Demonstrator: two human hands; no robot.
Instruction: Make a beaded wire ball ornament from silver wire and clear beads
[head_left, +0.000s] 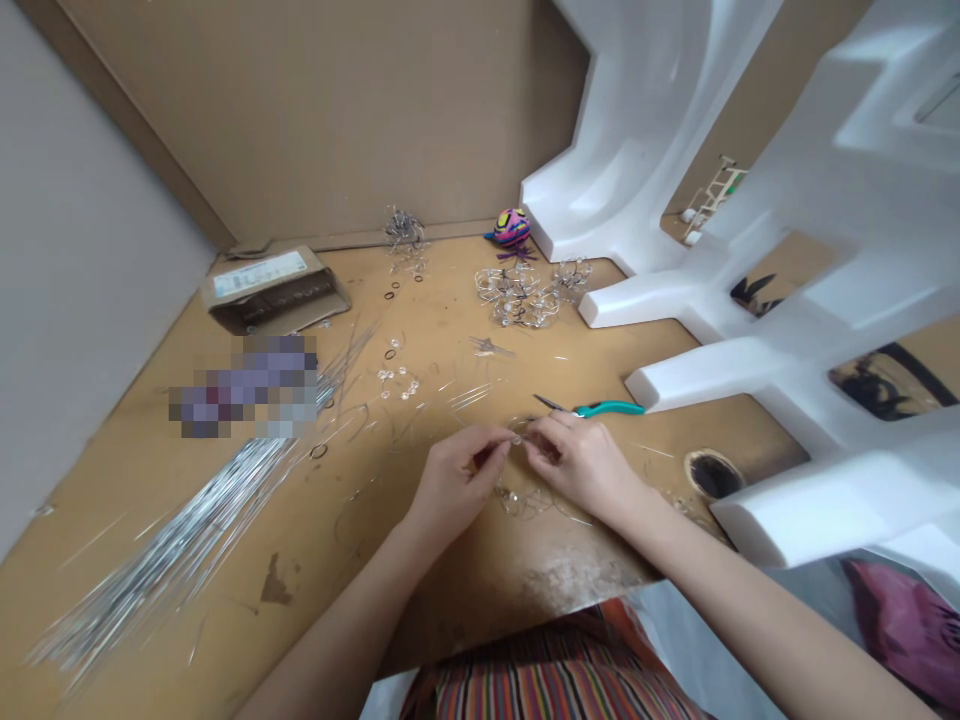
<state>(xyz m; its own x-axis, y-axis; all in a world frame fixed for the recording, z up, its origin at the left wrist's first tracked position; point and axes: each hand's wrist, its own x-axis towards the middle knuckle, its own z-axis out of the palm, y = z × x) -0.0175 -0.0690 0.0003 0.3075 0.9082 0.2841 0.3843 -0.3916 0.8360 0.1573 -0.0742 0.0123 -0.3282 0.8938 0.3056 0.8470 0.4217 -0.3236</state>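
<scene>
Thumb and forefinger of my left hand (459,472) are pinched at a small clear bead (516,440) above the table. From the other side, my right hand (581,462) is closed with its fingertips at the same bead. Any wire in the fingers is too fine to make out. Just beyond my right hand lie pliers with teal handles (611,408). Below the hands is a loose cluster of thin wire and clear beads (529,502). Several loose clear beads (397,382) and a few straight wire pieces (472,395) lie farther off.
A long bundle of silver wires (195,525) lies left, near an open cardboard box (274,290). Beaded wire pieces (517,297) and a colourful ball-like object (511,228) sit toward the back. White moulded supports (697,370) and a round hole (712,474) are at right.
</scene>
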